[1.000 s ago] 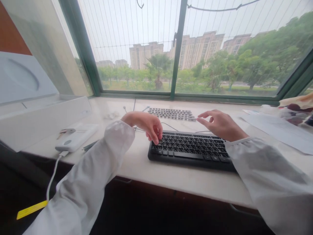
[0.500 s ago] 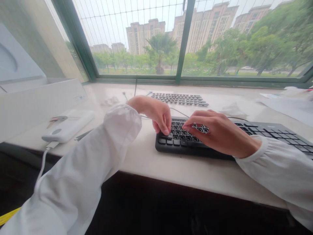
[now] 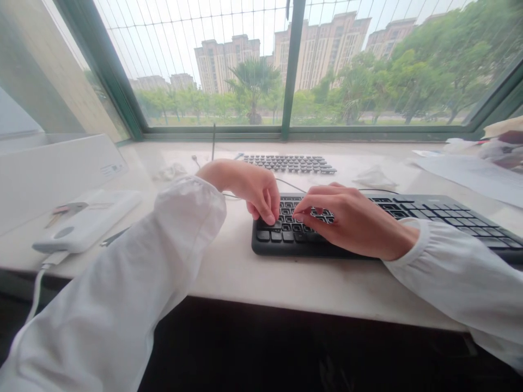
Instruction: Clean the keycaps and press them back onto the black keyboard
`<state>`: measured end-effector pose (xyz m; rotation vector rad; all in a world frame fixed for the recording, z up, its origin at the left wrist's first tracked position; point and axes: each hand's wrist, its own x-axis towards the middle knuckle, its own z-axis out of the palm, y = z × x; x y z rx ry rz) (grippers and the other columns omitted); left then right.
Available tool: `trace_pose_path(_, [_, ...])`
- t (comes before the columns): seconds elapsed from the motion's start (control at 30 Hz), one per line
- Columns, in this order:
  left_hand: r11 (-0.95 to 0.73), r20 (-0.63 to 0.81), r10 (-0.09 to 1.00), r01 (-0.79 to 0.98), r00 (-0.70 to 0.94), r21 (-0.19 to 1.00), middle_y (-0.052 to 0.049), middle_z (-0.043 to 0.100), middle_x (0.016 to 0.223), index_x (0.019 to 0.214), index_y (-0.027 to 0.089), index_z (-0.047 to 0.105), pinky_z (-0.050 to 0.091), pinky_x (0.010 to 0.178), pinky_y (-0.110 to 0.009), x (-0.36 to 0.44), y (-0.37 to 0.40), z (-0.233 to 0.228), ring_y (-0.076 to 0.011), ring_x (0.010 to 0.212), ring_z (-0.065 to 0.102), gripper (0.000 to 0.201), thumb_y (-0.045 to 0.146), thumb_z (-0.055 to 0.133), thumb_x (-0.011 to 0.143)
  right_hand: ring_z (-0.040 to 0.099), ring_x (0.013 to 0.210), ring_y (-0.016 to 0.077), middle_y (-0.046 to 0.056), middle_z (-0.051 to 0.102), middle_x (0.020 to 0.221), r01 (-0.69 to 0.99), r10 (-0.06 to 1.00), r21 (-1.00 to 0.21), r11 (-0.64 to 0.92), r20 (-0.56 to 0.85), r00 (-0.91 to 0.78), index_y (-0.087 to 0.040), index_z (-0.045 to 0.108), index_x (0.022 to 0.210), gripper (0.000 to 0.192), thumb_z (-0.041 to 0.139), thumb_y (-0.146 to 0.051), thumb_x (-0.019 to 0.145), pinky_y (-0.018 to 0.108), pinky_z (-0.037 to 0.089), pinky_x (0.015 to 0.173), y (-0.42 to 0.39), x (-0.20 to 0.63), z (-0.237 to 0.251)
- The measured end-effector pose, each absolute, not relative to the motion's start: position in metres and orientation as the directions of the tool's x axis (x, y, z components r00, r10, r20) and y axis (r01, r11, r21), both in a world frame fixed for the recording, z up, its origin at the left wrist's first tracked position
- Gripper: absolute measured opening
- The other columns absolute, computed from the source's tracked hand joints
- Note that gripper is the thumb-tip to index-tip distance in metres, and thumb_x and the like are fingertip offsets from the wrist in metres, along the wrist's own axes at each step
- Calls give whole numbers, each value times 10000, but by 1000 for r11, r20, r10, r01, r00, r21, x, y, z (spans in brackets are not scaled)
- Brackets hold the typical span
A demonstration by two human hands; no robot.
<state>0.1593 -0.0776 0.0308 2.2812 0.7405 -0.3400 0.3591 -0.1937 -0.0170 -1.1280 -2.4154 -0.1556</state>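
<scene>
A black keyboard [image 3: 310, 250] lies on the white ledge, with many bare key sockets in its middle and keycaps on its bottom row and right end. My left hand [image 3: 255, 193] bends down over the keyboard's left end, its thumb and fingers closed at a wide black keycap [image 3: 272, 224] on the edge. My right hand [image 3: 355, 220] hovers above the open sockets, thumb and index fingertips pinched together. Whatever is between those fingertips is too small to make out. Behind the keyboard, loose black keycaps [image 3: 290, 163] lie in rows.
At left are a white power bank [image 3: 85, 223] with a cable, keys [image 3: 65, 211], and a white box [image 3: 57, 169]. A crumpled clear plastic bag [image 3: 376, 177] and papers [image 3: 453, 174] lie at the right. The window [image 3: 286, 71] stands behind the ledge.
The whole view has swung a little, so everything sits further left in the picture. Both hands keep nearly the same pose and place over the keyboard.
</scene>
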Motion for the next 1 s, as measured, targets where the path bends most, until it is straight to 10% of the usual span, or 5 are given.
trace_pose_path(1.0, [-691, -417, 449, 603, 790, 398, -1, 682, 619, 785, 316, 795, 400, 488, -247, 159, -81, 36, -121, 487, 503, 229, 466, 778, 613, 621, 733, 152, 24, 707, 856, 709, 687, -141, 691, 431, -585, -209, 692, 909, 181, 520, -260, 929, 320, 410, 786, -194, 359, -22])
